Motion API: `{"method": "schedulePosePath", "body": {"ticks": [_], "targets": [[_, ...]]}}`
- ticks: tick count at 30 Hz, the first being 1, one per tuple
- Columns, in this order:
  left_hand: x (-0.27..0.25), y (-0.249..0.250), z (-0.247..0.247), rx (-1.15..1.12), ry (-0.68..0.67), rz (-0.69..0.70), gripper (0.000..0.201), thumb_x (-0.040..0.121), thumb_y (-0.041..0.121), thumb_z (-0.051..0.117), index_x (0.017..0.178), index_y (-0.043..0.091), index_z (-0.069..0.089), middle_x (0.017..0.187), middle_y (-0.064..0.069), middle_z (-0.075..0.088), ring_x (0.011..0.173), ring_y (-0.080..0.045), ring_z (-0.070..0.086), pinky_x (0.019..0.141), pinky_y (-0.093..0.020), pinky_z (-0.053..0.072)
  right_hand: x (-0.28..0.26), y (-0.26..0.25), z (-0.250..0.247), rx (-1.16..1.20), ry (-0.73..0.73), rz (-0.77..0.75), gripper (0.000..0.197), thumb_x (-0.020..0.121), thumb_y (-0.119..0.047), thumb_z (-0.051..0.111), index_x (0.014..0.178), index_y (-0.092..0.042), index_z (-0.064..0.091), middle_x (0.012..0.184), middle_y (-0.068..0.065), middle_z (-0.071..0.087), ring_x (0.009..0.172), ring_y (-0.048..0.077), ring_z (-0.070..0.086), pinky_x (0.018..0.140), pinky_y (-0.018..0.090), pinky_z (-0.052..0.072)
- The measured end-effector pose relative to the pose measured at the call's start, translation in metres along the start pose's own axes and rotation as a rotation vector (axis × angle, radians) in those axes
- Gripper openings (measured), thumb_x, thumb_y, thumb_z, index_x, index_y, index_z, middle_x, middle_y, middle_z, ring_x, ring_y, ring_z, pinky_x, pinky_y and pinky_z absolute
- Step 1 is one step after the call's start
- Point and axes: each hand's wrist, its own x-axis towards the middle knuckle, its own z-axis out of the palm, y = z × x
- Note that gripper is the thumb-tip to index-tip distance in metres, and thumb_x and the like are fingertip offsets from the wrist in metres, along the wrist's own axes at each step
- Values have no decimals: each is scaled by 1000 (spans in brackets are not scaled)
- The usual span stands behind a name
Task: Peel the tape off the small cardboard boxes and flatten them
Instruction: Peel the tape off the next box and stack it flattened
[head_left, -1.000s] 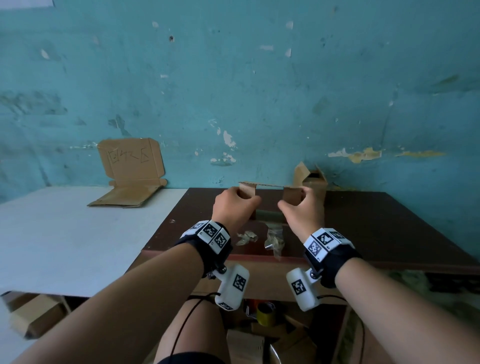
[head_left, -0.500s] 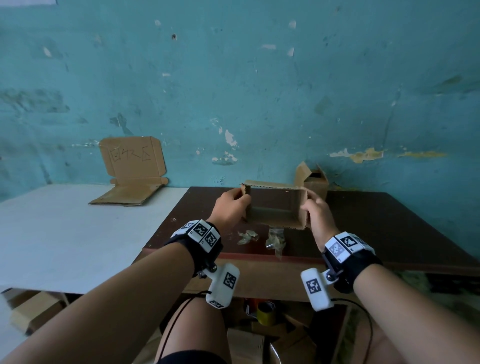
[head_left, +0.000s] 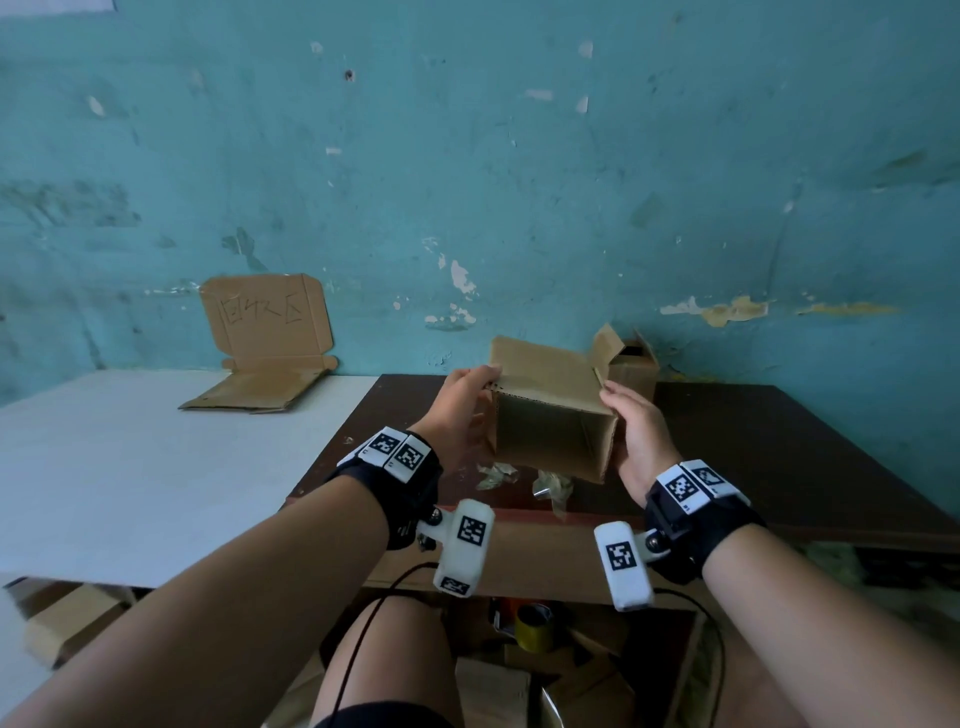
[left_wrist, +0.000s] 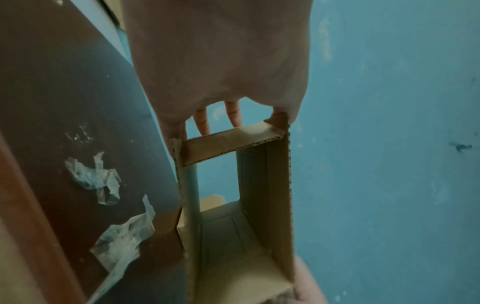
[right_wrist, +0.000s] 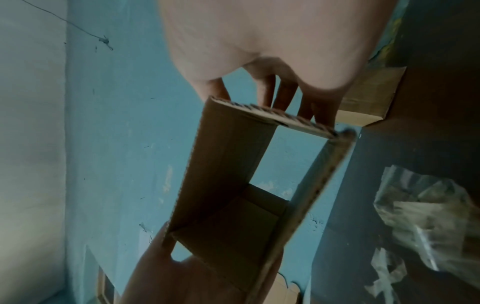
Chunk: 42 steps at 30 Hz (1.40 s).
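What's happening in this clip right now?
A person is holding a small cardboard box up over a dark table, left hand on one side and right hand on the other. The box is open at both ends like a tube and not yet flattened. Crumpled tape scraps lie on the table below it. Another open box stands by the wall, and flattened cardboard lies on the white table.
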Motion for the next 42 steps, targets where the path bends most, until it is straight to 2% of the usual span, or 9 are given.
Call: {"method": "schedulePosePath", "body": {"ticks": [4,10,12,17,23,28,33,37,42], "targets": [[0,1,0,-31,-65,53,42,87,33,66,121,11,55,106,-12,64,89,-28,64,69,-32,52,1,-2,1,-52,-44,1,29,94,-7,51,113,-23,66,124,12,63,115,30,59,98,47,48],[-2,-2,2,-177,-31,-25,21,88,35,56,88,14,53,73,-4,56,69,-23,54,72,-34,45,10,4,-2,32,16,143,30,93,-24,64,123,-17,62,119,9,67,108,27,63,91,43,52],[0,-4,-1,-294,-47,-53,34,75,42,59,94,14,53,82,-8,53,83,-27,52,82,-44,44,9,5,-6,-10,37,218,19,94,-32,65,106,-17,64,107,8,67,100,26,63,88,44,53],[0,-9,-12,-444,-51,-63,21,92,29,45,96,11,53,86,-12,57,91,-31,55,88,-50,44,9,9,-14,51,-73,278,32,93,-29,68,118,-9,69,106,13,76,98,29,71,74,39,57],[6,-13,-33,-168,48,-94,18,95,14,52,109,3,57,102,-16,61,87,-29,63,68,-40,58,16,6,-17,-78,-9,167,37,82,-20,81,115,-8,71,108,13,76,102,31,71,94,48,56],[11,-23,-39,57,84,-78,29,97,17,69,120,1,63,111,-19,74,93,-32,72,86,-48,61,16,10,-12,-213,-18,114,32,83,-13,80,114,-10,72,104,9,77,99,27,72,82,38,59],[13,-26,-40,77,102,-105,35,94,15,72,121,-5,62,115,-24,72,92,-33,72,68,-38,62,18,13,-11,-255,6,107,32,83,-12,80,113,-9,71,105,8,75,97,24,70,74,32,55],[13,-23,-41,72,100,-140,33,95,17,71,119,-4,64,118,-24,72,88,-30,72,70,-39,62,19,11,-11,-206,-43,235,36,84,-18,78,117,-5,69,108,15,75,103,32,71,93,46,56],[8,-23,-43,75,21,-193,38,94,16,73,124,-3,60,121,-24,71,85,-27,73,59,-34,63,16,8,-12,-195,-123,308,40,86,-8,75,123,-1,62,114,22,72,104,37,71,86,47,59]]}}
